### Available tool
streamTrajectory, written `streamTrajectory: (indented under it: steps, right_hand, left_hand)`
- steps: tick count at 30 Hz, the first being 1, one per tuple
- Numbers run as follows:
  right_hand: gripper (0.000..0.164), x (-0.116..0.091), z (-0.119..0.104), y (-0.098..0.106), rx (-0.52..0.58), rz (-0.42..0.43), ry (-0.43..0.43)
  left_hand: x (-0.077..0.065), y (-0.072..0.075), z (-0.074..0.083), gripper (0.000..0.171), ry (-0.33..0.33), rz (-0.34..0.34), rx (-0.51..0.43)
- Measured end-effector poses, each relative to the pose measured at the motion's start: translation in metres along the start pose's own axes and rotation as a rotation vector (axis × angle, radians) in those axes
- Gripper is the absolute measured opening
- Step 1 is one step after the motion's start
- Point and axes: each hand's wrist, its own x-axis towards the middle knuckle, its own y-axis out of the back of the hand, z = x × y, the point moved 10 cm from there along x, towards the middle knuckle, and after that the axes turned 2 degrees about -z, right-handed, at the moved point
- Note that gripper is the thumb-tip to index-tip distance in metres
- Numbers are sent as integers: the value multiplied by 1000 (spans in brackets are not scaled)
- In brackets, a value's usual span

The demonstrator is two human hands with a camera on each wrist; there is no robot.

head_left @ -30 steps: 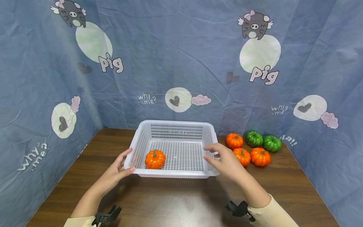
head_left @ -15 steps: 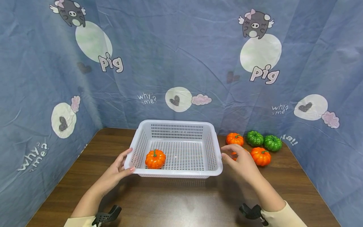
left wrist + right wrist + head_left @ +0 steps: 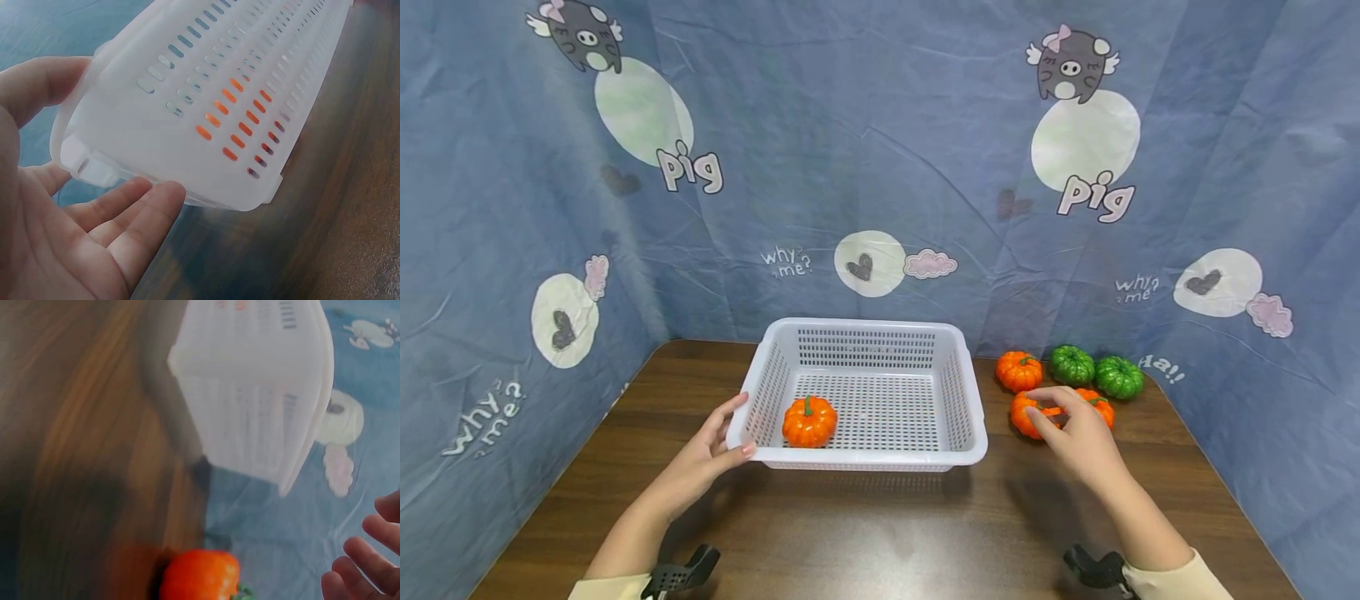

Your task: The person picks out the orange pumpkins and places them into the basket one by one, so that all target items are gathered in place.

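A white perforated plastic basket [image 3: 865,457] stands on the table with one small orange pumpkin [image 3: 809,422] inside, at its front left. My left hand [image 3: 696,462] holds the basket's front left corner, thumb on the rim; in the left wrist view, its fingertips [image 3: 165,200] touch the outer side. My right hand [image 3: 1086,437] is above the pumpkins at the right, fingers loosely bent and holding nothing. Nearest its fingertips lies an orange pumpkin [image 3: 1022,414], with another orange pumpkin [image 3: 1103,408] partly hidden behind the hand. An orange pumpkin [image 3: 200,575] also shows in the right wrist view.
Farther back on the right sit a third orange pumpkin [image 3: 1018,372] and two green pumpkins, one [image 3: 1072,365] left of the other [image 3: 1118,378]. A blue printed cloth [image 3: 865,167] hangs behind and beside the brown wooden table [image 3: 850,533].
My right hand has moved right, away from the basket's right side to over the orange pumpkins. My left hand, the basket and the pumpkin in it stay put.
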Motion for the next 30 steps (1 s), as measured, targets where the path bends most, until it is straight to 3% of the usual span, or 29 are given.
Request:
streamTrajectory:
  steps: [10, 16, 30]
  right_hand:
    - [21, -11, 27, 24, -44, 97, -5]
    - [25, -11, 43, 40, -51, 124, -61]
    - [30, -7, 95, 41, -70, 148, -197]
  left_hand:
    - [2, 0, -2, 81, -11, 2, -4]
    - [1, 0, -1, 81, -8, 6, -3]
    - [1, 0, -1, 81, 1, 2, -5]
